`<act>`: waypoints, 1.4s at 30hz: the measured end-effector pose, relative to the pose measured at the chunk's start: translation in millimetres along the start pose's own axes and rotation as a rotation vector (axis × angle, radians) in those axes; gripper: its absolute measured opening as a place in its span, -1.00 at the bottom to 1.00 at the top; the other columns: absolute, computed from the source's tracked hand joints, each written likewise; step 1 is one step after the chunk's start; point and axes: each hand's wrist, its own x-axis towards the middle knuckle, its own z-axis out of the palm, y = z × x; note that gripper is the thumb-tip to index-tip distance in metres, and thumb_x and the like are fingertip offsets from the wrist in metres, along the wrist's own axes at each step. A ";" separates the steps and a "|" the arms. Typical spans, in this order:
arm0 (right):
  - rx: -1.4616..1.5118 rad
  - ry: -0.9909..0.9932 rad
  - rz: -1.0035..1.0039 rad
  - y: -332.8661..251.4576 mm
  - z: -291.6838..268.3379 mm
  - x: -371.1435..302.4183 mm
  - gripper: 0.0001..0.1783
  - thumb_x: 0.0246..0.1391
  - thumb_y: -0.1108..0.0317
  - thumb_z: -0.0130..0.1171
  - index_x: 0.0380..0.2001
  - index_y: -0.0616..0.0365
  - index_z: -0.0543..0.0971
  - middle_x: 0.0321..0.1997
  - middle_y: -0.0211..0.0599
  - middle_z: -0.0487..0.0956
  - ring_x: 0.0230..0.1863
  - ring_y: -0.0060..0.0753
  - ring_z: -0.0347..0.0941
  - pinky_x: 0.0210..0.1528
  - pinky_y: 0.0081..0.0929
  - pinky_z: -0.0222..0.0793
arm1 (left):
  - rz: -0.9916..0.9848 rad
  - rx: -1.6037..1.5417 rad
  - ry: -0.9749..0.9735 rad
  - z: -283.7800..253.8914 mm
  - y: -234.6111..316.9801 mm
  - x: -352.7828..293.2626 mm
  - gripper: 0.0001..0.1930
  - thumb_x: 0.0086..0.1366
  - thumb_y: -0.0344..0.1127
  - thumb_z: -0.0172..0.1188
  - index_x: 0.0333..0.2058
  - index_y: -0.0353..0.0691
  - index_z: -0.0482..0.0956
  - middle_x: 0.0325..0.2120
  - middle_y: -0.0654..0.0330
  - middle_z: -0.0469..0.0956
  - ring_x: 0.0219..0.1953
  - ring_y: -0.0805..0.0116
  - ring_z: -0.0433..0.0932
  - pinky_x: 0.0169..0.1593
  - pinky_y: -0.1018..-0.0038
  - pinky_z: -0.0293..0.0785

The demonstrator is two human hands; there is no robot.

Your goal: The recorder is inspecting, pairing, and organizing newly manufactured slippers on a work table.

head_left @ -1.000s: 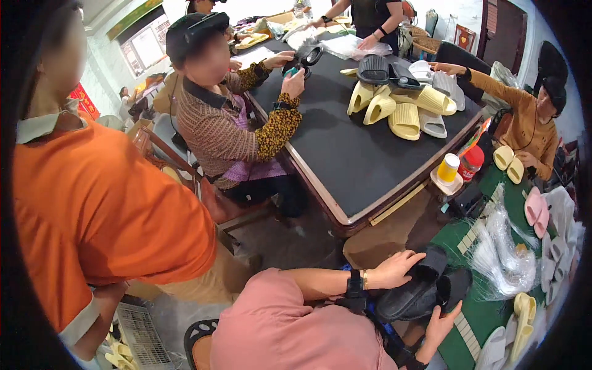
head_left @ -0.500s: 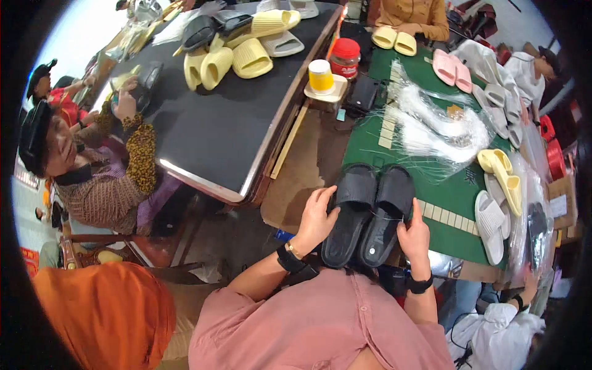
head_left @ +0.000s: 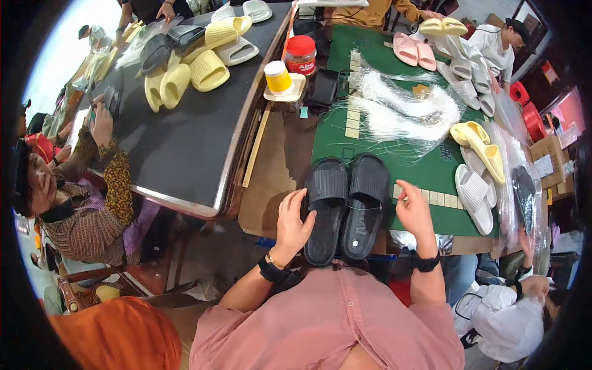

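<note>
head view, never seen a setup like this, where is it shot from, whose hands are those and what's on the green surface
No machine here: the left hand and right hand are a person's own, bare. A wide fisheye camera on that person's head looks down, so straight edges bend near the rim. The left is at the edge of the black slippers, the right just apart; neither seems to grip anything. The green table bears white strands, pink slippers and pale slippers, among other things.

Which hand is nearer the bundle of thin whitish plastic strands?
Right. The right hand is just short of the strands; the left hand is farther, left of the black ribbed slippers.
</note>
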 end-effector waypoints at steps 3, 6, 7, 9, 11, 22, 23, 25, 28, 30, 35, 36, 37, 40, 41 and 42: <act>-0.115 0.138 -0.088 17.1 -6.2 33.6 -0.63 -0.03 0.48 0.13 -0.08 0.09 0.52 -0.33 -0.21 0.51 -0.34 -0.15 0.48 -0.28 -0.26 0.40 | 0.019 -0.023 0.018 -2.1 -0.8 -3.5 -0.46 0.10 -0.43 0.25 0.09 -0.31 0.37 0.01 -0.06 0.39 0.07 -0.05 0.35 0.17 0.20 0.27; -0.212 0.186 -0.132 37.6 -1.9 69.2 -0.71 0.00 0.40 0.17 -0.14 0.06 0.54 -0.31 -0.24 0.52 -0.30 -0.12 0.49 -0.26 -0.22 0.41 | 0.062 0.035 0.043 -4.4 -4.7 -6.6 -0.49 0.10 -0.45 0.26 0.08 -0.26 0.41 0.03 0.05 0.38 0.03 0.13 0.43 -0.08 0.36 0.49; -0.213 0.189 -0.134 43.8 0.5 79.1 -0.71 0.00 0.40 0.17 -0.14 0.06 0.54 -0.31 -0.24 0.52 -0.30 -0.12 0.49 -0.26 -0.22 0.41 | 0.038 0.035 0.044 -5.1 -5.9 -8.4 -0.51 0.10 -0.45 0.26 0.06 -0.27 0.42 0.03 0.05 0.39 0.02 0.13 0.43 -0.07 0.35 0.49; -0.281 0.165 -0.122 52.6 6.1 97.6 -0.73 0.02 0.36 0.17 -0.14 0.01 0.55 -0.30 -0.24 0.51 -0.26 -0.09 0.50 -0.23 -0.18 0.42 | 0.053 0.045 0.065 -7.3 -8.0 -11.7 -0.53 0.11 -0.44 0.25 0.04 -0.26 0.45 0.02 0.06 0.40 0.01 0.13 0.44 -0.08 0.36 0.49; -0.306 0.158 -0.106 56.7 11.9 112.0 -0.73 0.05 0.34 0.15 -0.13 -0.02 0.55 -0.27 -0.22 0.51 -0.23 -0.06 0.50 -0.20 -0.16 0.44 | -0.015 0.036 0.047 -10.3 -9.6 -15.0 -0.56 0.12 -0.43 0.25 0.02 -0.26 0.46 0.01 0.07 0.41 0.00 0.14 0.45 -0.07 0.38 0.47; -0.580 0.122 -0.114 64.0 25.1 150.2 -0.83 0.14 0.32 -0.01 -0.30 0.07 0.55 -0.24 -0.11 0.54 -0.26 0.06 0.54 -0.20 -0.08 0.48 | 0.025 0.061 0.087 -15.3 -12.1 -20.5 -0.68 0.10 -0.43 0.24 -0.11 -0.28 0.54 -0.03 0.05 0.45 -0.02 0.13 0.47 -0.03 0.36 0.44; -0.620 0.115 -0.084 64.2 24.5 151.9 -0.81 0.15 0.29 -0.02 -0.32 0.07 0.56 -0.23 -0.09 0.55 -0.24 0.05 0.54 -0.19 -0.07 0.47 | 0.059 0.090 0.112 -14.4 -12.4 -19.9 -0.69 0.10 -0.43 0.24 -0.13 -0.28 0.55 -0.04 0.04 0.46 -0.03 0.11 0.47 -0.02 0.34 0.44; -0.643 0.078 -0.047 63.3 22.8 154.7 -0.72 0.17 0.24 -0.09 -0.38 0.13 0.58 -0.19 -0.01 0.57 -0.19 0.09 0.52 -0.18 -0.03 0.46 | 0.058 0.076 0.130 -10.3 -11.5 -18.6 -0.71 0.06 -0.43 0.25 -0.18 -0.27 0.57 -0.09 -0.01 0.49 -0.03 0.00 0.47 0.05 0.24 0.40; -0.674 0.133 -0.171 67.2 19.3 151.4 -0.79 0.17 0.30 -0.05 -0.32 0.18 0.52 -0.22 -0.02 0.52 -0.27 0.11 0.53 -0.27 -0.01 0.48 | 0.083 0.033 0.138 -3.7 -10.2 -16.7 -0.72 0.06 -0.43 0.22 -0.19 -0.27 0.56 -0.09 -0.02 0.49 0.02 -0.01 0.42 0.11 0.20 0.34; -0.632 0.152 -0.223 74.3 19.0 150.7 -0.88 0.14 0.33 0.04 -0.30 0.11 0.49 -0.20 -0.09 0.48 -0.21 0.08 0.47 -0.23 -0.04 0.41 | 0.059 0.019 0.120 -2.9 -11.2 -17.3 -0.68 0.09 -0.40 0.23 -0.13 -0.22 0.54 -0.04 0.03 0.46 0.08 0.03 0.39 0.15 0.22 0.32; -0.608 0.164 -0.287 99.2 26.5 156.8 -0.91 0.12 0.39 0.07 -0.33 0.16 0.44 -0.25 -0.08 0.44 -0.25 0.10 0.44 -0.27 -0.05 0.37 | 0.020 -0.034 0.096 -1.8 -14.8 -21.1 -0.70 0.16 -0.39 0.20 -0.10 -0.21 0.50 0.00 0.02 0.40 0.10 0.03 0.37 0.15 0.25 0.32; -0.604 0.166 -0.312 103.3 28.5 157.1 -0.93 0.11 0.41 0.07 -0.34 0.16 0.43 -0.27 -0.07 0.44 -0.26 0.10 0.44 -0.27 -0.06 0.36 | 0.009 -0.029 0.087 -1.8 -15.8 -21.4 -0.70 0.16 -0.39 0.20 -0.10 -0.21 0.50 0.00 0.03 0.40 0.09 0.03 0.37 0.15 0.25 0.33; -0.591 0.191 -0.324 106.7 28.9 156.5 -0.94 0.11 0.42 0.06 -0.36 0.16 0.42 -0.28 -0.07 0.43 -0.27 0.11 0.43 -0.28 -0.06 0.36 | 0.016 -0.026 0.087 -1.5 -16.7 -21.7 -0.71 0.16 -0.39 0.20 -0.10 -0.20 0.50 0.00 0.03 0.40 0.09 0.03 0.38 0.15 0.26 0.33; -0.532 0.252 -0.376 110.9 29.4 154.7 -0.93 0.08 0.44 0.09 -0.40 0.16 0.41 -0.29 -0.06 0.41 -0.28 0.11 0.43 -0.28 -0.06 0.36 | 0.044 -0.019 0.084 -1.5 -18.6 -21.4 -0.70 0.18 -0.37 0.20 -0.09 -0.22 0.49 -0.02 0.04 0.41 0.08 0.05 0.38 0.16 0.26 0.32; -0.530 0.286 -0.373 111.0 29.1 154.4 -0.93 0.08 0.44 0.09 -0.40 0.16 0.41 -0.29 -0.06 0.41 -0.28 0.11 0.43 -0.28 -0.06 0.36 | 0.028 -0.034 0.076 -1.4 -18.8 -21.3 -0.70 0.19 -0.36 0.20 -0.08 -0.22 0.49 -0.02 0.04 0.41 0.08 0.05 0.38 0.16 0.26 0.32; -0.533 0.239 -0.336 110.9 28.5 153.5 -0.91 0.05 0.44 0.12 -0.42 0.16 0.41 -0.29 -0.06 0.40 -0.29 0.11 0.43 -0.29 -0.06 0.36 | 0.036 -0.032 0.069 -1.5 -18.9 -20.9 -0.70 0.20 -0.36 0.20 -0.08 -0.22 0.49 -0.01 0.04 0.41 0.09 0.05 0.38 0.17 0.27 0.32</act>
